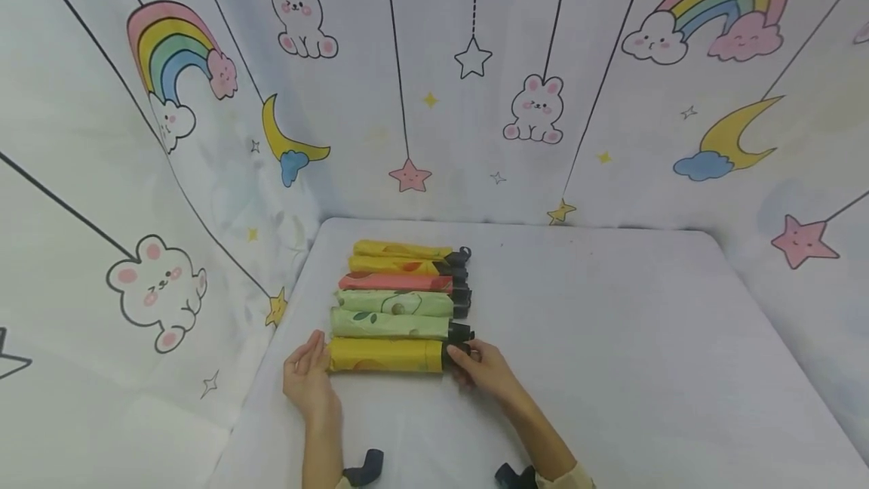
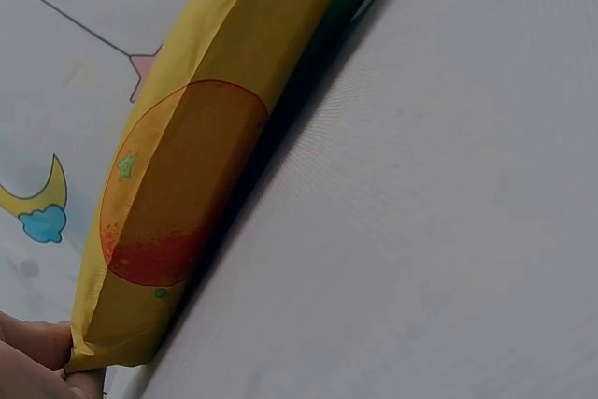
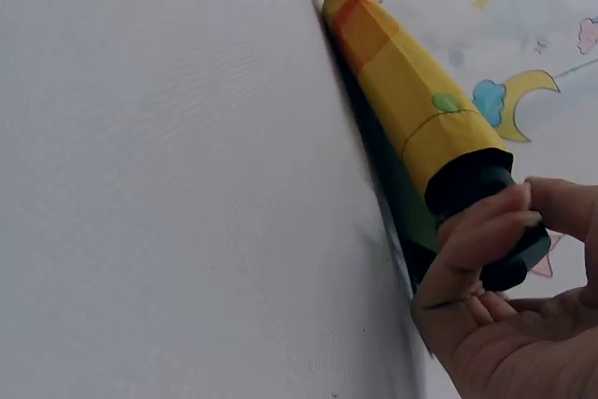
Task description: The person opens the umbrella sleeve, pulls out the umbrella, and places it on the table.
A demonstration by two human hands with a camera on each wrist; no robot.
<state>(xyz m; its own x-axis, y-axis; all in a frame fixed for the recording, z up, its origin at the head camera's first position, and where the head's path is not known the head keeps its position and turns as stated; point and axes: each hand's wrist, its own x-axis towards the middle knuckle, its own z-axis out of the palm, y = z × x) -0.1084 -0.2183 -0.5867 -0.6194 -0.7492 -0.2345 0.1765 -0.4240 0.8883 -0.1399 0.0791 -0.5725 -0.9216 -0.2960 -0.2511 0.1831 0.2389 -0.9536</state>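
One yellow umbrella is pinched at opposite ends by left hand and right hand; the adjacent green umbrella could be skewed by uneven pushing.

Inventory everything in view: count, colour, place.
Long yellow folded umbrellas: 3, yellow, one at row's near end, two at far end
Long red folded umbrella: 1, red, third from far end
Long green folded umbrellas: 2, light green, between red and nearest yellow
Flat tabletop: 1, white, underneath
Cartoon-printed wall covering: pieces unclear, white, behind and beside tabletop
Wrist devices: 2, dark, bottom edge
Sleeves: 2, beige, bottom edge
Left hand: 1, bare, pinching nearest umbrella's left end
Right hand: 1, bare, pinching its black handle
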